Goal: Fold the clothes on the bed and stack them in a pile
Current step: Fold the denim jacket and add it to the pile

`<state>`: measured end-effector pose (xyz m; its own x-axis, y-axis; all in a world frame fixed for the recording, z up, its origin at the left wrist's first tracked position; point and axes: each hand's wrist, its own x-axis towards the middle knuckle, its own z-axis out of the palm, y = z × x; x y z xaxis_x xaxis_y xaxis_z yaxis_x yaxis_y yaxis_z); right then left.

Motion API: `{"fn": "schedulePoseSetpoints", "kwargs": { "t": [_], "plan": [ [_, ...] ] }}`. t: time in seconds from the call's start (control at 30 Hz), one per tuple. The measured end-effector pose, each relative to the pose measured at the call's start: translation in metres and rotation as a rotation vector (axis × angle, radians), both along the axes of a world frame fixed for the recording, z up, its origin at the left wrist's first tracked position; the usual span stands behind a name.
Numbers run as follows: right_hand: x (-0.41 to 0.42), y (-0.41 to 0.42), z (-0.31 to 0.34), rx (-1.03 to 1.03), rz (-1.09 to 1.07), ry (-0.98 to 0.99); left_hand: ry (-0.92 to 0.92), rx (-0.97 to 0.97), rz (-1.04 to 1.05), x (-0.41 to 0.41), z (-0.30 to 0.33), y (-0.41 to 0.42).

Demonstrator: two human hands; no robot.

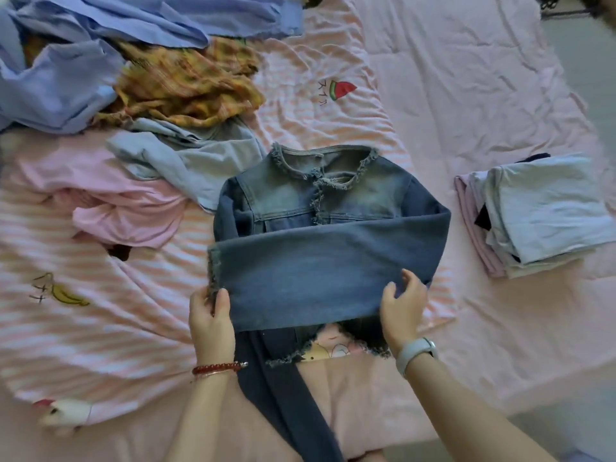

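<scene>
In the middle of the bed (pixel 466 78), the denim jacket (pixel 320 195) lies face up, one sleeve (pixel 320 275) folded across it. Your left hand (pixel 210 311) and right hand (pixel 403 305) pinch that sleeve's near edge. Next, I judge, fold the other sleeve, then move it to the folded pile (pixel 540 211) at right.

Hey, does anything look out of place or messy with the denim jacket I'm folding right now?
One thing: the denim jacket has one sleeve folded across its front, but the other sleeve trails off toward the near bed edge, unfolded. The frayed hems look like styling, not damage.
</scene>
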<state>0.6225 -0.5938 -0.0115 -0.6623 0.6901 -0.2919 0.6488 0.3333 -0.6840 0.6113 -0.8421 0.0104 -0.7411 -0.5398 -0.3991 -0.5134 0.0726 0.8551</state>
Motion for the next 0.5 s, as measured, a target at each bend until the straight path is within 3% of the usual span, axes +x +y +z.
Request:
{"fn": "schedulePoseSetpoints", "kwargs": {
  "t": [0.1,0.2,0.4,0.5],
  "plan": [
    [0.011,0.02,-0.002,-0.161,-0.342,-0.046,-0.334,-0.066,0.106,0.038,-0.018,-0.006],
    [0.014,0.027,-0.007,-0.507,-0.417,-0.083,-0.51,-0.207,0.009,0.048,-0.026,-0.006],
    [-0.003,0.039,-0.023,-0.628,-0.569,-0.092,-0.077,-0.759,-0.555,0.002,-0.021,0.04],
    [-0.004,0.048,-0.027,-0.617,-0.608,-0.088,-0.053,-0.873,-0.872,-0.035,-0.029,0.064]
  ]
}}
